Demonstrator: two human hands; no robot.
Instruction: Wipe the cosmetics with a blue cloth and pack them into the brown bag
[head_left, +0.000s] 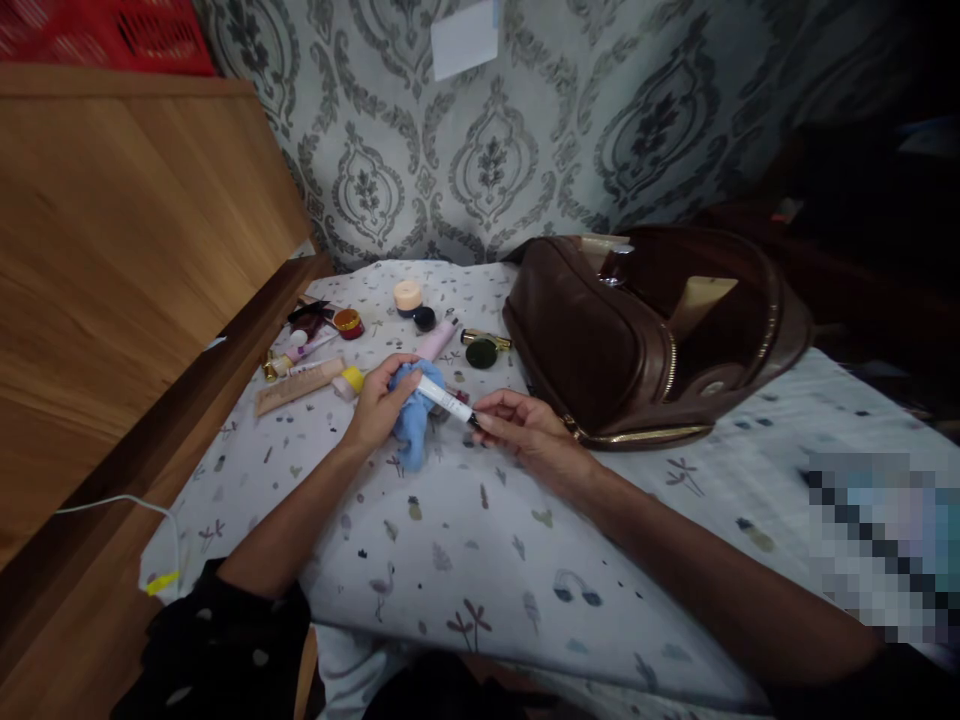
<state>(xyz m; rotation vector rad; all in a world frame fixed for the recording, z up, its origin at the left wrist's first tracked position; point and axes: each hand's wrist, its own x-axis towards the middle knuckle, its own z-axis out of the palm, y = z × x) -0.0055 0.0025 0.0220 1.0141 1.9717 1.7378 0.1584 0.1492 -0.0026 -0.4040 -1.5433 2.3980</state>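
Observation:
A slim white tube (444,396) with a black cap is held between both hands above the table. My left hand (381,405) is closed on a crumpled blue cloth (412,425), which wraps the tube's far end. At the tube's black cap, my right hand (525,428) pinches with thumb and fingers. Just beyond the cloth lie a pink tube (437,341), a round dark compact (481,352) and a gold-and-black stick (486,339). Left of my left hand are a yellow-capped jar (349,382) and a beige tube (300,387).
An open brown leather bag (592,330) stands on the right, a gold tube (703,305) showing inside. Further cosmetics, including a small red jar (348,323) and a peach-lidded jar (408,297), lie at the back left. A wooden panel (142,250) borders the left side; patterned wallpaper is behind.

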